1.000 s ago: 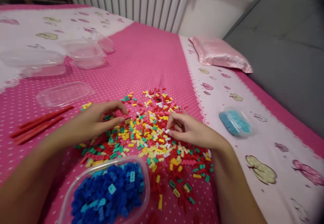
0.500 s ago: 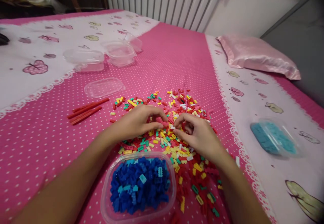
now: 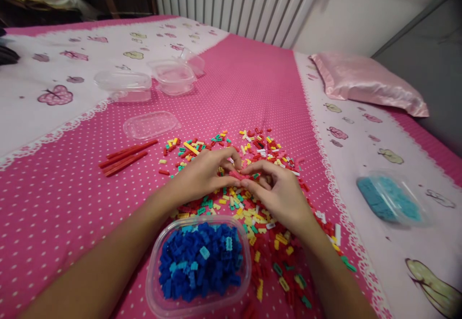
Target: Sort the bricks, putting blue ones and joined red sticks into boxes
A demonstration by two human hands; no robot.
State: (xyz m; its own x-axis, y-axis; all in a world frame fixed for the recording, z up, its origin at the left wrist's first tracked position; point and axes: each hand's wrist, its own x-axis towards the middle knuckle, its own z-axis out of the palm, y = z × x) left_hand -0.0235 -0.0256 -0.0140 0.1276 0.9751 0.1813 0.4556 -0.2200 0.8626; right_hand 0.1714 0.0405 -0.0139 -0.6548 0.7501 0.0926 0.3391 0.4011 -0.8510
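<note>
My left hand (image 3: 205, 174) pinches some small pink toy bricks (image 3: 237, 175) between thumb and fingers. My right hand (image 3: 281, 191) meets it there, its thumb and forefinger closed at the right end of the same bricks; the fingertips partly hide them. Beneath both hands spreads a loose heap of toy bricks (image 3: 236, 203) in red, yellow, green, white and pink. Between my forearms stands a clear plastic tub (image 3: 151, 266) full of dark blue bricks (image 3: 202, 266), with a few light blue ones on top.
Several red sticks (image 3: 126, 158) lie left of the heap, near a clear lid (image 3: 151, 124). Farther back are clear tubs (image 3: 173, 76). At right, a clear tub holds turquoise bricks (image 3: 386, 197). A pink pillow (image 3: 364, 83) lies behind it on the bed, before a radiator (image 3: 234, 6).
My right hand has moved left and now touches my left hand's fingertips at the pink bricks. Before, a gap lay between them, with a white piece near the right fingertips.
</note>
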